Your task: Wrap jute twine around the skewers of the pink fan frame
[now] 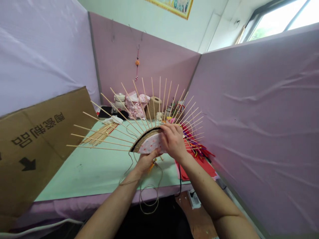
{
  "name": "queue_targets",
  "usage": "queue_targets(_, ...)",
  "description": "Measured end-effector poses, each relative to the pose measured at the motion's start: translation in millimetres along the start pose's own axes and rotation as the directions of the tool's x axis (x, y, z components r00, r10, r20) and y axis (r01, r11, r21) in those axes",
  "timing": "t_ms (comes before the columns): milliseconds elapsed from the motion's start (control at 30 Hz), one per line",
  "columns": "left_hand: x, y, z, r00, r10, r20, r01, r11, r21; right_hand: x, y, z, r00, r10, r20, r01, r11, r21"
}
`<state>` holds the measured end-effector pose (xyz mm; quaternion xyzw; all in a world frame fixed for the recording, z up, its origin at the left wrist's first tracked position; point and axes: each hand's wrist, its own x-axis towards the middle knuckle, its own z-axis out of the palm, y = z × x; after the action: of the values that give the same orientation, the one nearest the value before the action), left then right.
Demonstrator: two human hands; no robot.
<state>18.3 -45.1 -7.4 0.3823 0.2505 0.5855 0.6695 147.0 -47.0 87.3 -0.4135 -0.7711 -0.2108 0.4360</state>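
I hold up a round base (149, 143) covered in pink floral cloth, with several thin bamboo sticks (117, 111) fanning out from its rim. My left hand (146, 160) grips the base from below, fingers closed on its lower edge. My right hand (172, 140) is closed over the base's upper right edge, among the sticks. A strand of jute twine (149, 196) hangs from the base and loops down past the front edge of the pale green table (87, 172).
A bundle of loose sticks (98, 135) lies on the table's left. A twine spool (155, 105), a jar and pink cloth (136, 104) stand at the back. Red paper and coloured strips (199, 156) lie at right. A cardboard sheet (37, 142) leans left. Pink partitions enclose the table.
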Motion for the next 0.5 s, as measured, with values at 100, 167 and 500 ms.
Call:
queue_targets(100,0,2,0.4,0.999,-0.01,-0.031,0.009,1.0,-0.016,1,2,-8,0.984,0.118,-0.133,-0.087,0.972,0.219)
queue_targets(167,0,2,0.1,0.999,-0.012,-0.038,0.011,1.0,-0.022,-2,4,-8,0.965,0.171,-0.196,-0.112,0.954,0.279)
queue_targets(500,5,0,-3.6,0.998,0.002,-0.059,-0.01,0.992,-0.129,-15,2,-9,0.865,0.36,-0.349,-0.246,0.911,0.331)
